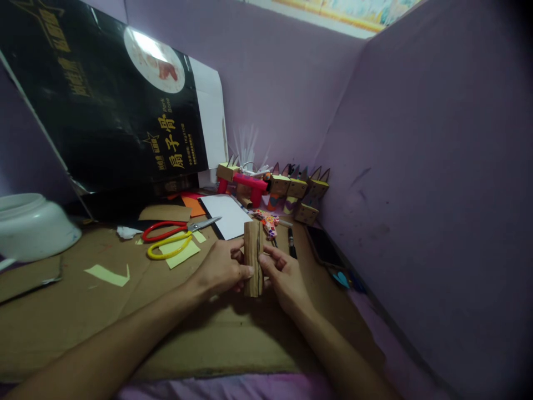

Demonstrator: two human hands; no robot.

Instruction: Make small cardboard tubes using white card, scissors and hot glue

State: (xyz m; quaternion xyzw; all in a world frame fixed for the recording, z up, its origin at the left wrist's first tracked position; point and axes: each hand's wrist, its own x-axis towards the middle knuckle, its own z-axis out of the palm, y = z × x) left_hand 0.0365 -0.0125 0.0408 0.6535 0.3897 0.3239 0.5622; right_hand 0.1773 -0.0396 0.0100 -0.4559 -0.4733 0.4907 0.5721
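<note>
Both hands meet over the middle of the cardboard sheet (83,311), toward its far edge. They hold a brown cardboard roll (253,250) upright, its lower end just above the sheet. The left hand (222,269) is curled, thumb pressed flat against the roll's side. The right hand (285,278) pinches the other side between thumb and fingertips.

To my eye the roll is being pressed into shape. It would go best with even pressure from both thumbs along the dark seam, the ends level, and a grip light enough not to crush the tube.

Counted: one roll and two pairs of scissors, red-handled (166,229) and yellow-handled (169,247), lying left of the hands. There are three yellow-green paper scraps (107,274) and one white sheet (227,214). At the far right corner are one pink glue gun (250,186) and five small cardboard boxes (296,188). One pen (290,241) and one phone (323,247) lie by the right edge. One white bowl (33,225) sits at the left edge.
</note>
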